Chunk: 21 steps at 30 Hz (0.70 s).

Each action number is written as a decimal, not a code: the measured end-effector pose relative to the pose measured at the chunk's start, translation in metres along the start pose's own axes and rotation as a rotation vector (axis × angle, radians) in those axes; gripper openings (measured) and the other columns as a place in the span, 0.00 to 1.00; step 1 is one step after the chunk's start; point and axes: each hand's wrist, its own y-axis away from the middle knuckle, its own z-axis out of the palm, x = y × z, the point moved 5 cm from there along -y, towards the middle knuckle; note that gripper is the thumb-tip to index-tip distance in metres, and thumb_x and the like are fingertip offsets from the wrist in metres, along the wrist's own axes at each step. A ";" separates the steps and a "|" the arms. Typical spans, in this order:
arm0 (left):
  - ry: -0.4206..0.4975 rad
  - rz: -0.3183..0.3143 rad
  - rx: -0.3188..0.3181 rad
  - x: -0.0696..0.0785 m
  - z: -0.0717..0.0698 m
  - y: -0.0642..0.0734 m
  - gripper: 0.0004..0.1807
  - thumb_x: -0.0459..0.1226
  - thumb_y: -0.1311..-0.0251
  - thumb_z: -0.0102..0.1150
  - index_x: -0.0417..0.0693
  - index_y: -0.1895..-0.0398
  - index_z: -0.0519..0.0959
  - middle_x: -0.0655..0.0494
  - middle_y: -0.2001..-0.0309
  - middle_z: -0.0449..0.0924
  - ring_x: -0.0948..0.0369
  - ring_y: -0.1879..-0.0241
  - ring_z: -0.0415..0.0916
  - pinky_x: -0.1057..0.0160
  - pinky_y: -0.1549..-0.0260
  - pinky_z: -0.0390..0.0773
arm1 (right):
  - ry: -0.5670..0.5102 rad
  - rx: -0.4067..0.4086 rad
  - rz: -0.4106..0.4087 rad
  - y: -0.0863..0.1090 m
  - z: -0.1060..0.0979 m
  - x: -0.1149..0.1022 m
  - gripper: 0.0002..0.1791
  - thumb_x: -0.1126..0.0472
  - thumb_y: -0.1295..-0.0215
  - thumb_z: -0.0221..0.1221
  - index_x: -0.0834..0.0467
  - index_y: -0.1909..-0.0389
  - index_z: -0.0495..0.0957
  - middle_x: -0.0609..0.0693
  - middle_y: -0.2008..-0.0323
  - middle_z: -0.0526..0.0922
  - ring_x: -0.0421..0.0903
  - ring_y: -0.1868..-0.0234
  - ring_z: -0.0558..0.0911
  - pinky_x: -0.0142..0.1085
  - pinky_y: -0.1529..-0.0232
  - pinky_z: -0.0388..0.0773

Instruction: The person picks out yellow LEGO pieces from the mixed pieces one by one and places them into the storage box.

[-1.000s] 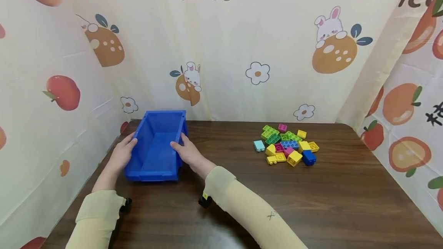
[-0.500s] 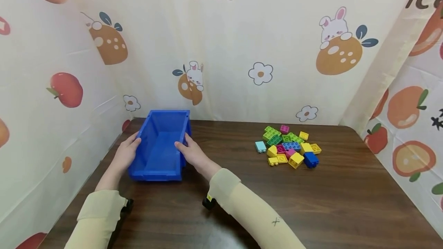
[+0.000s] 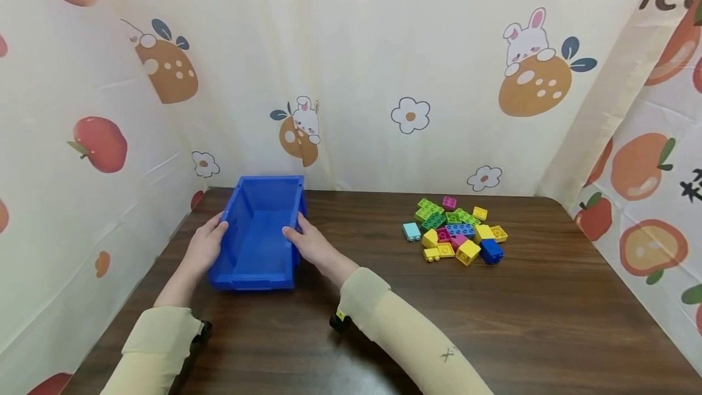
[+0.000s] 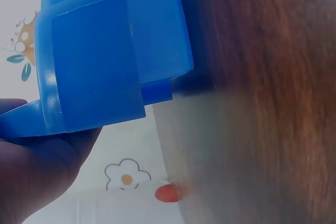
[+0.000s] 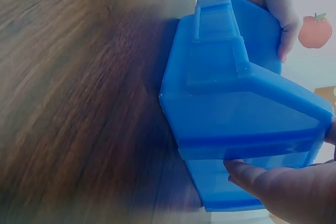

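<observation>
A blue plastic storage bin (image 3: 253,245) stands at the back left of the dark wooden table, its low front toward me, with nothing inside. My left hand (image 3: 203,247) grips its left rim, thumb over the edge and fingers down the outer side. On the opposite side my right hand (image 3: 318,249) holds the right rim the same way. In the right wrist view the bin's side (image 5: 236,119) shows close over the tabletop, with the right hand's fingers (image 5: 247,174) beneath the rim. The left wrist view has the bin's front corner (image 4: 100,72) and part of the left hand (image 4: 42,174).
A loose pile of toy building bricks (image 3: 459,230), green, yellow, blue, pink and light blue, lies right of the bin on the table (image 3: 526,316). A printed curtain (image 3: 351,66) hangs behind the table and along both sides.
The bin has shifted slightly to the right, with both hands staying on its rims. The bricks have stayed in place; the head view has swayed a little.
</observation>
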 end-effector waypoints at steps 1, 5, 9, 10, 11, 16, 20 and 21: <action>0.001 0.004 0.000 0.001 0.001 0.000 0.31 0.47 0.26 0.25 0.36 0.28 0.47 0.29 0.32 0.51 0.33 0.33 0.52 0.34 0.37 0.55 | -0.001 -0.001 0.002 0.001 -0.001 0.000 0.39 0.43 0.30 0.47 0.51 0.26 0.44 0.49 0.27 0.52 0.49 0.27 0.54 0.50 0.29 0.55; -0.004 0.014 -0.001 0.005 0.004 0.002 0.31 0.46 0.26 0.25 0.35 0.28 0.48 0.29 0.32 0.52 0.33 0.34 0.54 0.34 0.37 0.57 | -0.010 0.004 0.016 0.005 -0.006 0.001 0.38 0.42 0.31 0.48 0.50 0.26 0.45 0.50 0.27 0.54 0.50 0.27 0.55 0.52 0.30 0.56; 0.007 -0.001 -0.022 0.009 0.009 0.005 0.31 0.46 0.26 0.24 0.36 0.28 0.46 0.29 0.31 0.51 0.33 0.34 0.53 0.33 0.38 0.57 | -0.021 0.011 0.006 0.007 -0.011 0.003 0.38 0.43 0.31 0.49 0.50 0.26 0.48 0.51 0.29 0.58 0.52 0.29 0.59 0.52 0.32 0.60; 0.017 -0.006 -0.029 0.010 0.010 0.005 0.31 0.47 0.26 0.24 0.37 0.27 0.46 0.30 0.31 0.50 0.33 0.33 0.52 0.33 0.38 0.57 | -0.023 0.013 0.003 0.008 -0.012 0.004 0.37 0.43 0.31 0.50 0.49 0.26 0.49 0.51 0.29 0.59 0.52 0.29 0.60 0.52 0.32 0.61; 0.025 -0.013 -0.036 0.011 0.012 0.006 0.31 0.47 0.26 0.24 0.37 0.27 0.45 0.30 0.31 0.50 0.34 0.33 0.52 0.33 0.38 0.56 | -0.024 0.014 -0.001 0.008 -0.013 0.004 0.37 0.43 0.31 0.50 0.50 0.26 0.49 0.51 0.29 0.59 0.52 0.30 0.61 0.52 0.32 0.61; 0.073 -0.029 -0.061 0.015 0.018 0.010 0.32 0.47 0.26 0.24 0.38 0.27 0.43 0.32 0.29 0.48 0.35 0.32 0.49 0.33 0.37 0.55 | -0.023 0.012 0.011 0.012 -0.020 0.005 0.37 0.44 0.32 0.51 0.50 0.27 0.50 0.51 0.29 0.60 0.53 0.30 0.61 0.53 0.33 0.62; 0.093 -0.025 -0.067 0.018 0.024 0.011 0.32 0.48 0.26 0.24 0.39 0.27 0.43 0.32 0.29 0.48 0.35 0.32 0.51 0.33 0.38 0.56 | -0.011 0.015 0.014 0.017 -0.026 0.006 0.37 0.44 0.32 0.51 0.51 0.27 0.50 0.52 0.29 0.59 0.54 0.30 0.60 0.54 0.33 0.62; 0.098 -0.023 -0.069 0.019 0.025 0.011 0.32 0.48 0.26 0.24 0.39 0.27 0.43 0.32 0.29 0.48 0.36 0.32 0.51 0.33 0.38 0.56 | -0.013 0.014 0.012 0.018 -0.028 0.006 0.37 0.44 0.32 0.51 0.51 0.27 0.50 0.53 0.29 0.59 0.54 0.30 0.60 0.54 0.33 0.62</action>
